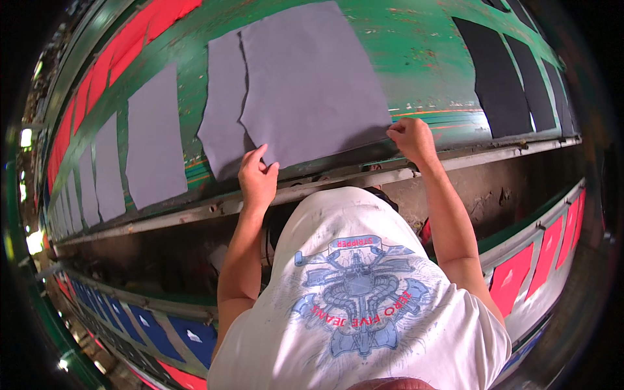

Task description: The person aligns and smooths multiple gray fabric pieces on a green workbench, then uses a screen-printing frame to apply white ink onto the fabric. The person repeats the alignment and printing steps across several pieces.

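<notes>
- Cloth panel (312, 84), grey, lies along the green table (419, 58)'s near edge
- Right hand (413, 139) pinches its corner; can't tell if left hand (257, 179) grips
- uneven tug could skew it imo

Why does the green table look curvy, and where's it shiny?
In the head view, the fisheye lens bends the straight edges of the green table; also in the head view, white glare lies on the tabletop between the right hand and the nearest black fabric panel.
</notes>
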{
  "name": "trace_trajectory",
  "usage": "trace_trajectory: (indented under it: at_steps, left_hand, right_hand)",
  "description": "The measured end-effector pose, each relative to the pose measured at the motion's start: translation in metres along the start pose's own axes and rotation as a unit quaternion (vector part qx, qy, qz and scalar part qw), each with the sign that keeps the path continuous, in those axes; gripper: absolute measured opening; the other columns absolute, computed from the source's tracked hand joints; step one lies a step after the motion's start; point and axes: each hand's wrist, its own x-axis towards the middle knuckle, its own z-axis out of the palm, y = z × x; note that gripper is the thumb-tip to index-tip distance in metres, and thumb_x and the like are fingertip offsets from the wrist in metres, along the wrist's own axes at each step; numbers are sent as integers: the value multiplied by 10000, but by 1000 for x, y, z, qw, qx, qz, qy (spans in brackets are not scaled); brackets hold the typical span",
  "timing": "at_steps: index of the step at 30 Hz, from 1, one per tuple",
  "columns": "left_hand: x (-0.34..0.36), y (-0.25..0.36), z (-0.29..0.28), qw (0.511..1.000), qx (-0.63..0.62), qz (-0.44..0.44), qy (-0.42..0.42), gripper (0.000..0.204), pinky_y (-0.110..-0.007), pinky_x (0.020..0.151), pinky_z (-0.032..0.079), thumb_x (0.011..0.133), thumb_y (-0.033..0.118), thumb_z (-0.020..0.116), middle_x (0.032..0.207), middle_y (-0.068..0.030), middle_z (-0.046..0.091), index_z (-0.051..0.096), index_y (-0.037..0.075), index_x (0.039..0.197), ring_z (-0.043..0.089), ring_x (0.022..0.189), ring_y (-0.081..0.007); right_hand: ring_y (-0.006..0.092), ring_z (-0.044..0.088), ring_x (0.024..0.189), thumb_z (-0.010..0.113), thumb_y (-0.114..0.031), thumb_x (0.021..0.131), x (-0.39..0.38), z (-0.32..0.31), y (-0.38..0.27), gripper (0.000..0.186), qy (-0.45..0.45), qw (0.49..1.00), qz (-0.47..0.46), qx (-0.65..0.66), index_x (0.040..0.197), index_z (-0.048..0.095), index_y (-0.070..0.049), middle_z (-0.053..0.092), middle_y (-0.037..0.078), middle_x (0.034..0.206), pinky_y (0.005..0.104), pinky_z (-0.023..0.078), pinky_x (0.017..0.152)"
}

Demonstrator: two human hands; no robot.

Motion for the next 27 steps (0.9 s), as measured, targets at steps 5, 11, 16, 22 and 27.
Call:
trace_trajectory:
  at_steps: [5,11,16,22,27]
  left_hand:
    - [-2,-1,-3,999,-11,-32,-16,603,-355,737,567,808,-40,867,1225,-121,714,736,30,1392,608,730,-186]
    - [-3,-1,-6,1000,10,12,-18,639,-310,694,533,826,-52,864,1185,-103,704,711,20,1443,577,666,-116]
    - [-5,11,-8,999,2,-34,-35,623,-397,819,585,796,-7,893,1297,-120,687,729,53,1394,657,853,-228]
    - [-3,31,-4,968,98,229,-4,460,-462,1017,564,804,54,899,1298,-126,694,780,69,1248,665,1197,-356]
    - [0,38,21,959,111,256,-42,529,-521,999,558,803,237,943,1286,-137,672,743,27,1246,664,1148,-387]
  right_hand:
    - [389,791,843,827,-195,847,-3,1,-5,176,22,998,-16,-50,905,832,-29,788,202,848,472,612,782]
    - [428,784,862,807,-186,844,-7,-4,-8,158,6,998,-4,-65,871,826,-31,777,232,851,511,618,796]
    - [430,788,901,827,-261,869,-10,-11,-19,228,39,989,44,-138,887,828,-34,783,241,882,535,623,812]
    - [419,774,832,841,-314,887,0,-1,-22,282,2,994,22,-111,904,813,-34,781,212,855,525,605,777]
    - [208,747,734,805,-251,957,28,-3,-35,249,-50,958,1,284,866,717,-36,724,83,762,359,606,726]
